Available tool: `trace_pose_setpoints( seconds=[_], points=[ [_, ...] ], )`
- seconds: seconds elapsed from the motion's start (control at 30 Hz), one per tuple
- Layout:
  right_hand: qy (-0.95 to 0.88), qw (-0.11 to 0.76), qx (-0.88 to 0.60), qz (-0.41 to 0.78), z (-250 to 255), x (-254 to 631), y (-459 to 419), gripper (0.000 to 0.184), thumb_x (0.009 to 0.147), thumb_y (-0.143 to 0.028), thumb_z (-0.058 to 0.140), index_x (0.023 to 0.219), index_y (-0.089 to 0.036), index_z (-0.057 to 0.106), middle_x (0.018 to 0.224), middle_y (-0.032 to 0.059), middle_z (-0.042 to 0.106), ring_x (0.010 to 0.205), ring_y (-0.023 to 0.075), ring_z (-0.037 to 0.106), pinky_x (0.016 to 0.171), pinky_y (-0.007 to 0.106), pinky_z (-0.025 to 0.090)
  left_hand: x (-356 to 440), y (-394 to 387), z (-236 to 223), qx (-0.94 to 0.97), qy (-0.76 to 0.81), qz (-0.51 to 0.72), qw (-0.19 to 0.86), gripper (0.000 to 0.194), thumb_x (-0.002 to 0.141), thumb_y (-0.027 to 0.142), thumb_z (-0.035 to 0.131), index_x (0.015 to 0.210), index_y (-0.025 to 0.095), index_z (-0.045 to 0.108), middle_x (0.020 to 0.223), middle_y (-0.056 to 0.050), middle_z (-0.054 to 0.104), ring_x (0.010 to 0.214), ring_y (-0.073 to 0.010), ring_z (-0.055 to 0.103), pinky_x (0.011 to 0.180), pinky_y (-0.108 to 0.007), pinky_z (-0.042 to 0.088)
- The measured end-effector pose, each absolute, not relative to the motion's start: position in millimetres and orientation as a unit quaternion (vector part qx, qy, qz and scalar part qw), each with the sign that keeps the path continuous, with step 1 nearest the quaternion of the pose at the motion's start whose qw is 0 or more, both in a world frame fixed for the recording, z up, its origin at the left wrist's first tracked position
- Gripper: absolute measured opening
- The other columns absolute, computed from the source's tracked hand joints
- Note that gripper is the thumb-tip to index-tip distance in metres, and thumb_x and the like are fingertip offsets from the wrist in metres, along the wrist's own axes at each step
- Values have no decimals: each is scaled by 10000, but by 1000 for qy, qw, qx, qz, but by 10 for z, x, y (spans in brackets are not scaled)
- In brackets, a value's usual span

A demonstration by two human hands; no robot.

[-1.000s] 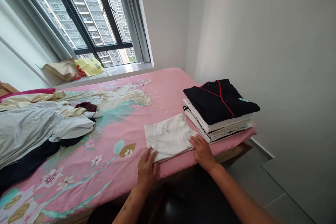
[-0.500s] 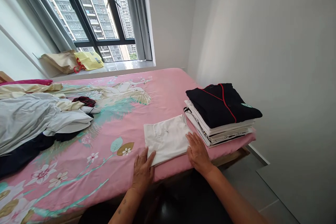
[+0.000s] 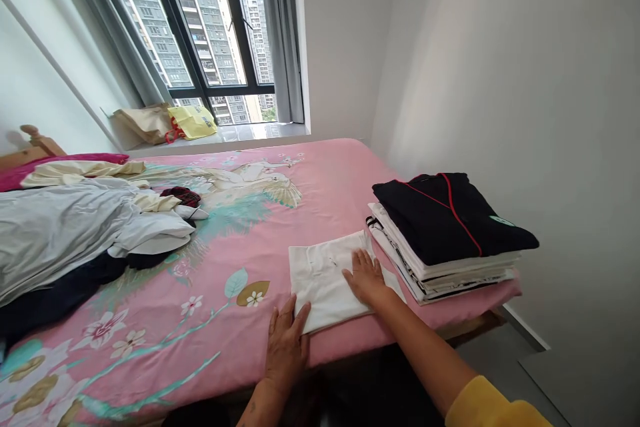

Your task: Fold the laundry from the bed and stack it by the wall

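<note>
A folded white garment (image 3: pixel 325 267) lies near the front edge of a bed with a pink flowered sheet (image 3: pixel 320 187). My left hand (image 3: pixel 286 345) rests flat on the sheet at the garment's near left corner, fingers apart and touching its edge. My right hand (image 3: pixel 366 275) lies flat on top of the garment, fingers stretched out. Just right of it stands a stack of folded clothes (image 3: pixel 450 240) with a black top with red piping uppermost.
A heap of unfolded clothes (image 3: pixel 75 240) in grey, white and dark fabric covers the bed's left side. Bags (image 3: pixel 170 123) sit on the window sill at the back. A white wall runs along the right, with grey floor (image 3: pixel 550 360) below.
My right hand has slid from the garment's right edge onto its top. The left hand stays at the near corner. The view has shifted slightly left.
</note>
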State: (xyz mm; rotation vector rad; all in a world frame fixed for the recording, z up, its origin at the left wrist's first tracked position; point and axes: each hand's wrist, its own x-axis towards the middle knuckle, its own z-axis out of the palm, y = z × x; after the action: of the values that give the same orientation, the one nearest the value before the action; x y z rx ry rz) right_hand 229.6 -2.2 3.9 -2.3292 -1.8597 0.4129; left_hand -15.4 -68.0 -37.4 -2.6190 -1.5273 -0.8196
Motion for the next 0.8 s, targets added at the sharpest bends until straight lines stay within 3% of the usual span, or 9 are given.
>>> trace_pose_setpoints(
  seconds=[0.17,0.3,0.5,0.63,0.7,0.8],
  points=[
    [-655,123,-743,62,-124,2245,42,562,937,-419,223,1422,-147,299,1489,65,269,1393,204,130,1130,438,34,-274,-573,-272,-796,-490,-319,-156,633,682,144,481,1309,237,480,1449,-71,356,1329,-271,315,1099,-478,251],
    [-664,138,-735,28,-292,2266,59,540,936,-389,236,1409,-145,327,1485,56,280,1386,196,163,1136,417,32,-432,-39,34,-688,-521,-388,-323,572,742,201,411,1313,200,446,1407,-80,412,1299,-240,353,1064,-437,301],
    [-666,138,-733,1,-381,2279,48,519,931,-368,258,1403,-170,341,1481,47,291,1382,191,182,1138,426,52,-351,941,450,-638,-525,-307,-473,574,722,206,408,1292,160,465,1332,-100,487,1177,-216,460,938,-334,393],
    [-668,142,-730,-19,-423,2272,52,519,932,-385,265,1403,-181,340,1478,45,299,1382,192,187,1139,439,69,-204,1306,453,-652,-507,-242,-509,578,636,176,468,1208,130,538,1036,-85,626,802,-152,574,667,-248,438],
    [-668,146,-729,-31,-447,2271,55,516,930,-391,277,1399,-186,347,1474,47,308,1380,195,196,1139,444,82,-150,1421,428,-661,-496,-205,-524,544,610,166,481,1142,134,586,872,-42,626,620,-107,519,556,-222,392],
    [-668,153,-726,-49,-469,2276,58,503,927,-383,293,1387,-191,364,1464,55,328,1371,197,222,1136,444,103,-105,1541,398,-679,-478,-151,-536,510,588,161,499,1081,156,630,757,2,595,533,-81,456,502,-209,346]
  ],
)
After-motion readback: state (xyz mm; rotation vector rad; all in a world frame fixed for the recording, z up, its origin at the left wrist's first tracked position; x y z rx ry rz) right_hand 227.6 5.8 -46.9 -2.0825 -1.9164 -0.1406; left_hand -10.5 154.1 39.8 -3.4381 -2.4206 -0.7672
